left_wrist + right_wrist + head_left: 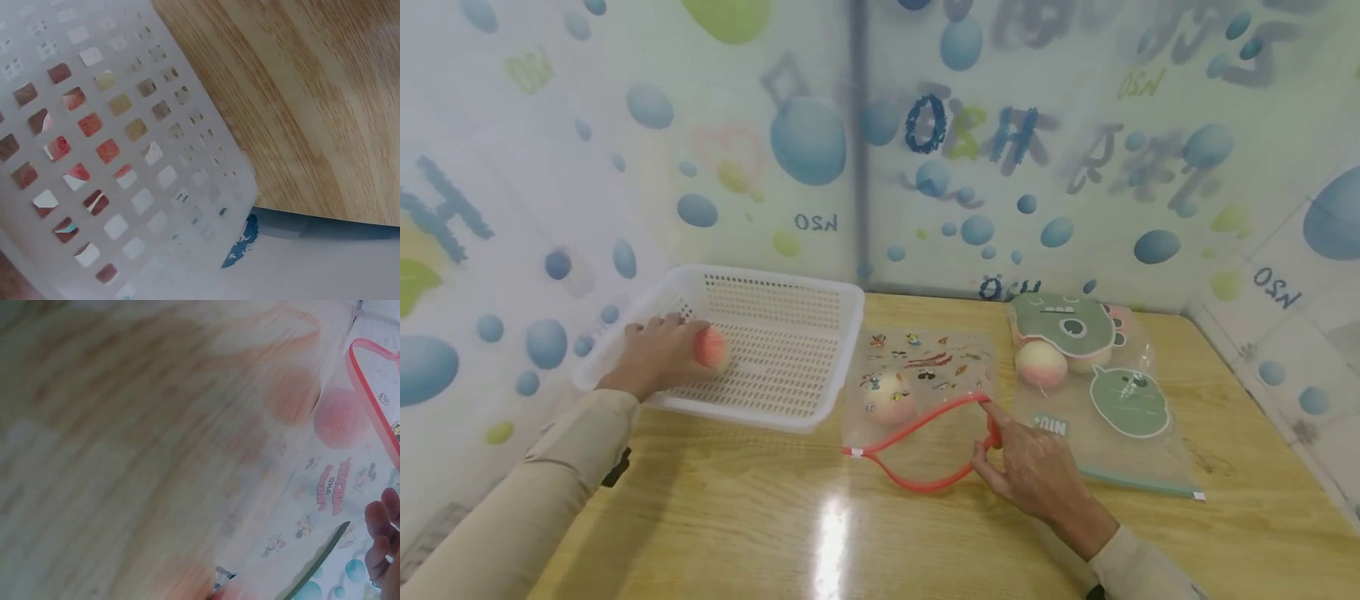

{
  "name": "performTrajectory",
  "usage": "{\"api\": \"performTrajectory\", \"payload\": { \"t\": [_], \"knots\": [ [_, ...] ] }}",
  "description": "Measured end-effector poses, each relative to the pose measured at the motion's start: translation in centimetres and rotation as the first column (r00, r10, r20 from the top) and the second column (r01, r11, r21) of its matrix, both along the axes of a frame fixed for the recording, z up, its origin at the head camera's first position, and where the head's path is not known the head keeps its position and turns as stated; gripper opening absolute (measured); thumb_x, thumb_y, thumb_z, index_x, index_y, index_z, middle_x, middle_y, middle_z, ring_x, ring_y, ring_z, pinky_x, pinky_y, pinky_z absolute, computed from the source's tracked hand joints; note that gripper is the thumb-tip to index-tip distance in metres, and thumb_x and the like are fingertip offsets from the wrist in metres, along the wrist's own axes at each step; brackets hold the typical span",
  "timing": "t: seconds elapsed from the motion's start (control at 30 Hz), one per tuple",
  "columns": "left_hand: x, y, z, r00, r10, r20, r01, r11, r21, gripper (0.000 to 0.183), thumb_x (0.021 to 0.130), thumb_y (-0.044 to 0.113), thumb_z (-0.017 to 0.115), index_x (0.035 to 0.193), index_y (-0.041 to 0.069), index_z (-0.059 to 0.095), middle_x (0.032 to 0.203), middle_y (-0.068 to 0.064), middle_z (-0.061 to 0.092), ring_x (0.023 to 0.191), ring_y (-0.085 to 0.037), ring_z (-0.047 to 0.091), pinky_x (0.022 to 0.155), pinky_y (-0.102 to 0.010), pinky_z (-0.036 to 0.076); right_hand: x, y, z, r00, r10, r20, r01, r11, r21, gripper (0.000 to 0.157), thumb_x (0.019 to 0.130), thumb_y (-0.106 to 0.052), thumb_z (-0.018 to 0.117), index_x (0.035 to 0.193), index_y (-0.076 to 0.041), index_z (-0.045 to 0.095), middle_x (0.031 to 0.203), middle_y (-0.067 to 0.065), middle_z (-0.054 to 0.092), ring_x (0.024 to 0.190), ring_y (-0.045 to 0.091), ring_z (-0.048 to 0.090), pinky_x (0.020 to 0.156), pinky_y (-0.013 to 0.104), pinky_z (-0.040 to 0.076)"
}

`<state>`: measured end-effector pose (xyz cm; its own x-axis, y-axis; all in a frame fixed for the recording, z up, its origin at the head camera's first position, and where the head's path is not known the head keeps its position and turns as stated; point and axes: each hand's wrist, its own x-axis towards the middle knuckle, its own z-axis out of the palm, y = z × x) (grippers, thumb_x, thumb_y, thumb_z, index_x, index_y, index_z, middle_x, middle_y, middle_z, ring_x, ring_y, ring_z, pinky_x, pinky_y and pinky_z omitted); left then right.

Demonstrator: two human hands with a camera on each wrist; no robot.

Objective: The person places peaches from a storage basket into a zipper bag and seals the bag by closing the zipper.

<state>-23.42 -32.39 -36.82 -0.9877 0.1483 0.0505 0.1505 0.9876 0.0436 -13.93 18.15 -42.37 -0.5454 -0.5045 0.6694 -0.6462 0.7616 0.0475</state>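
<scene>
My left hand (662,354) grips a red and pale yellow peach (711,348) inside the white plastic basket (835,367). Through the holes of the basket wall (140,203), the left wrist view shows red patches of the peach (89,124). On the table, a clear zip bag (951,362) with small cartoon prints has its red-edged mouth spread apart. The fingers of my right hand (1037,462) hold that red edge at the right end. One peach (891,398) lies inside this bag.
To the right lies a second clear bag (1157,450) with green cartoon prints and a green zip edge, with peaches (1041,363) inside. The wooden table (737,517) meets patterned walls (737,167) at the back and sides.
</scene>
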Motion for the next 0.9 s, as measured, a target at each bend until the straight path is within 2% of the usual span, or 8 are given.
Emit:
{"api": "performTrajectory", "payload": {
  "t": [0.13,0.27,0.33,0.57,0.67,0.77,0.9],
  "knots": [
    [-0.1,0.4,0.0,0.999,0.002,0.038,-0.004,0.999,0.053,0.078,0.064,0.052,0.071,0.123,0.006,0.051,0.11,-0.025,0.047,0.094,-0.043,0.045,0.074,-0.067,0.027,0.0,0.0,0.1,1.0,0.008,-0.002,-0.008,1.0,-0.003,0.053,0.083,-0.037,0.042,0.119,0.001,0.052,0.058,-0.005,0.044,0.041,0.005,0.029,0.033,0.017,0.023],
    [-0.3,0.5,-0.3,0.998,-0.036,0.051,0.028,0.99,0.137,0.077,0.064,0.046,0.074,0.122,0.001,0.051,0.105,-0.023,0.04,0.085,-0.037,0.048,0.07,-0.056,0.039,0.0,0.0,0.3,1.0,0.009,0.009,-0.009,1.0,-0.001,0.054,0.083,-0.037,0.042,0.12,0.002,0.051,0.059,-0.005,0.044,0.041,0.005,0.029,0.033,0.016,0.022],
    [-0.3,0.4,-0.4,0.997,-0.056,0.051,0.047,0.984,0.17,0.075,0.065,0.042,0.075,0.121,-0.001,0.05,0.103,-0.023,0.038,0.082,-0.035,0.048,0.069,-0.05,0.041,0.0,-0.1,0.4,1.0,0.003,0.02,-0.003,1.0,0.004,0.055,0.083,-0.037,0.042,0.121,0.001,0.05,0.059,-0.005,0.044,0.041,0.005,0.029,0.034,0.016,0.021],
    [-0.5,0.7,-0.5,0.992,-0.122,0.021,0.116,0.979,0.169,0.063,0.066,0.033,0.075,0.112,-0.003,0.051,0.097,-0.018,0.057,0.082,-0.03,0.052,0.076,-0.047,0.042,-0.1,-0.2,0.4,1.0,-0.001,0.009,0.001,1.0,-0.007,0.055,0.083,-0.037,0.043,0.122,0.001,0.05,0.058,-0.005,0.044,0.041,0.005,0.029,0.033,0.017,0.022],
    [-0.5,0.8,-0.4,0.993,-0.11,0.034,0.102,0.979,0.179,0.066,0.065,0.032,0.076,0.115,-0.002,0.05,0.1,-0.018,0.058,0.085,-0.029,0.053,0.079,-0.048,0.042,-0.1,-0.3,0.4,1.0,0.006,-0.008,-0.006,1.0,-0.021,0.054,0.082,-0.037,0.043,0.121,0.001,0.051,0.058,-0.005,0.044,0.041,0.005,0.03,0.033,0.017,0.022],
    [-0.4,1.0,-0.6,0.996,-0.079,0.031,0.07,0.974,0.217,0.075,0.063,0.037,0.078,0.117,-0.003,0.046,0.101,-0.017,0.057,0.085,-0.028,0.053,0.078,-0.046,0.044,0.1,-0.3,0.5,1.0,0.001,0.012,-0.001,1.0,-0.014,0.055,0.083,-0.037,0.042,0.122,0.0,0.05,0.059,-0.005,0.045,0.041,0.005,0.029,0.034,0.016,0.021],
    [-0.4,1.6,-0.3,0.999,-0.031,-0.009,0.032,0.966,0.258,0.081,0.059,0.038,0.079,0.118,-0.001,0.039,0.097,-0.013,0.054,0.076,-0.023,0.053,0.068,-0.038,0.048,0.3,-0.4,0.7,0.999,-0.008,0.044,0.008,1.0,0.003,0.056,0.084,-0.038,0.042,0.123,0.001,0.048,0.059,-0.005,0.044,0.041,0.005,0.028,0.034,0.015,0.02]
  ]
}}
